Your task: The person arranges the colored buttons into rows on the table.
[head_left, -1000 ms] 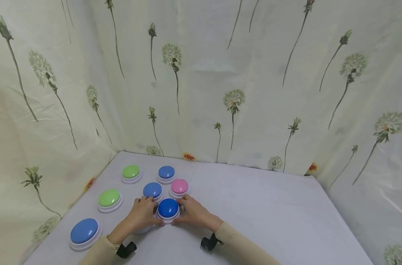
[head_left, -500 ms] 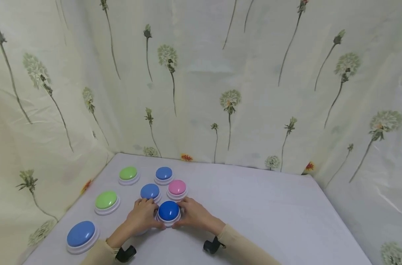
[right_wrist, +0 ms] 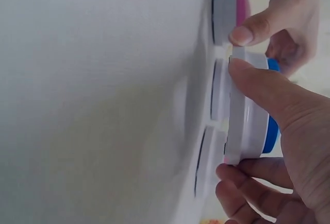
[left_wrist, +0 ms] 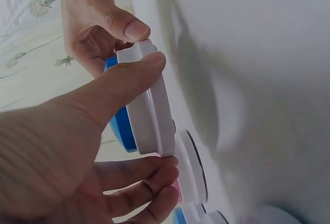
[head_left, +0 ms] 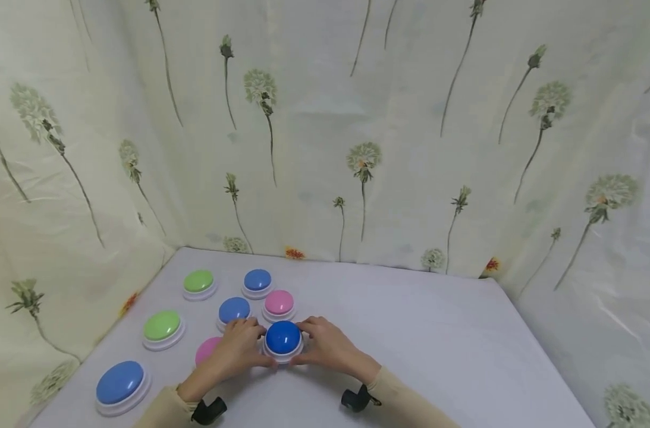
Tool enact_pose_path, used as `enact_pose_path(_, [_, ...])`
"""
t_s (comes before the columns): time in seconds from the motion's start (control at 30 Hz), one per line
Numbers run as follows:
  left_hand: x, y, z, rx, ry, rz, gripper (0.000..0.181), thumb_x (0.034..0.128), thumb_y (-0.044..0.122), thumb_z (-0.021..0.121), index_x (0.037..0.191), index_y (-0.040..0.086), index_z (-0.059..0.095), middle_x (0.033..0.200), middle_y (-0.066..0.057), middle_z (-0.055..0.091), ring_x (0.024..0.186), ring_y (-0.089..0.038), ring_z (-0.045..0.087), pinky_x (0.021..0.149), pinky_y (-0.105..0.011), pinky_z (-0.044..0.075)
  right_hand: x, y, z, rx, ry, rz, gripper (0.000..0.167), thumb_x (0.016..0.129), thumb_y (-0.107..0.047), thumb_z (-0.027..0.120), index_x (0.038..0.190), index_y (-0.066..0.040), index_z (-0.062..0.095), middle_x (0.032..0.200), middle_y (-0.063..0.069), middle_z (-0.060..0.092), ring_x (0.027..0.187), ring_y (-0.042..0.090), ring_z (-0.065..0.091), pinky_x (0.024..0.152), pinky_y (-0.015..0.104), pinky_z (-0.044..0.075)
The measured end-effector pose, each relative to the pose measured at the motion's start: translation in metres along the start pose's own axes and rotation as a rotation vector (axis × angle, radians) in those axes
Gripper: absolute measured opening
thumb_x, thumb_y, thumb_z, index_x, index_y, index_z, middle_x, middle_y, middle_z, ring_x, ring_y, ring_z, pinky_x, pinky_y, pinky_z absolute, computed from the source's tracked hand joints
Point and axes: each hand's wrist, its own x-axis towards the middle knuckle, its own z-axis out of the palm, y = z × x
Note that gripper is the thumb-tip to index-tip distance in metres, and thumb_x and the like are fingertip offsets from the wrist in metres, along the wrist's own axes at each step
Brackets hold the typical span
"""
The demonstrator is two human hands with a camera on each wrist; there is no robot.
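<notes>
A dark blue push button on a white round base point(head_left: 283, 337) is held between both hands, lifted off the white table as the wrist views show. My left hand point(head_left: 239, 348) grips its left side, thumb at the near edge and fingers at the far edge. From the right, my right hand point(head_left: 330, 348) pinches the same base with thumb and fingers. In the left wrist view the white base point(left_wrist: 149, 105) faces the tabletop with a gap and a shadow below. A pink button point(head_left: 207, 349) lies partly hidden behind the left hand.
Beyond the hands stand a pink button point(head_left: 279, 303) and two blue buttons point(head_left: 234, 310), point(head_left: 257, 279). Two green buttons point(head_left: 162, 325), point(head_left: 198, 280) and a large blue button point(head_left: 119, 382) line the left side. A flower-patterned curtain point(head_left: 314, 148) borders the white table point(head_left: 410, 339).
Both hands have carried the dark blue button to the right relative to the other buttons. The pink button behind the left hand has come partly into view. The head view has shifted slightly.
</notes>
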Motion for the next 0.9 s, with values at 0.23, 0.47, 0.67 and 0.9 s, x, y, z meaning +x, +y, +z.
enact_pose_path(0.23, [0.009, 0.023, 0.002, -0.047, 0.012, 0.040, 0.067, 0.0620, 0.047, 0.087, 0.110, 0.005, 0.069, 0.102, -0.008, 0.064, 0.097, -0.026, 0.052, 0.095, -0.059, 0.039, -0.019, 0.012, -0.019, 0.019, 0.047, 0.011, 0.073, 0.072, -0.063, 0.074, 0.128, -0.019, 0.061, 0.119, -0.002, 0.064, 0.105, 0.015, 0.058, 0.085, 0.034, 0.054])
enact_pose_path(0.47, [0.019, 0.043, 0.007, -0.080, 0.032, 0.068, 0.066, 0.0597, 0.042, 0.090, 0.105, -0.002, 0.069, 0.099, -0.011, 0.064, 0.088, -0.024, 0.058, 0.082, -0.045, 0.046, -0.031, 0.026, -0.029, 0.007, 0.068, 0.021, 0.072, 0.071, -0.062, 0.075, 0.128, -0.019, 0.061, 0.118, -0.003, 0.064, 0.101, 0.014, 0.058, 0.080, 0.031, 0.053])
enact_pose_path(0.67, [0.029, 0.054, 0.013, -0.120, 0.017, 0.087, 0.064, 0.0624, 0.041, 0.089, 0.104, -0.003, 0.067, 0.096, -0.010, 0.062, 0.081, -0.019, 0.057, 0.073, -0.036, 0.054, -0.039, 0.040, -0.035, -0.003, 0.095, 0.018, 0.070, 0.072, -0.057, 0.077, 0.128, -0.019, 0.061, 0.119, -0.002, 0.063, 0.107, 0.016, 0.057, 0.088, 0.039, 0.053])
enact_pose_path(0.9, [0.045, 0.068, 0.015, -0.160, -0.017, 0.074, 0.064, 0.0673, 0.039, 0.087, 0.111, -0.002, 0.064, 0.101, -0.012, 0.060, 0.088, -0.020, 0.058, 0.078, -0.038, 0.056, -0.042, 0.058, -0.042, -0.008, 0.135, 0.038, 0.069, 0.071, -0.053, 0.080, 0.128, -0.018, 0.061, 0.117, -0.002, 0.063, 0.104, 0.016, 0.056, 0.084, 0.036, 0.054])
